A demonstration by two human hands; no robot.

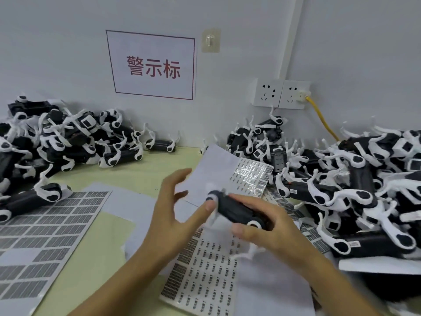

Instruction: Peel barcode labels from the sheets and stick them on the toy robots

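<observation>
My right hand (271, 226) grips a black toy robot (237, 210) with white legs, held lying sideways above the table's middle. My left hand (175, 208) hovers just left of it with fingers spread, its thumb touching the robot's left end. A sheet of small barcode labels (205, 274) lies under both hands. Another label sheet (248, 179), shiny and partly peeled, lies behind the robot. A large sheet of grey labels (45, 233) lies at the left.
Heaps of black-and-white toy robots fill the left back (68, 137) and the whole right side (341, 179) of the yellowish table (95, 258). On the wall hang a sign (152, 65), sockets (282, 93) and a yellow cable (323, 120).
</observation>
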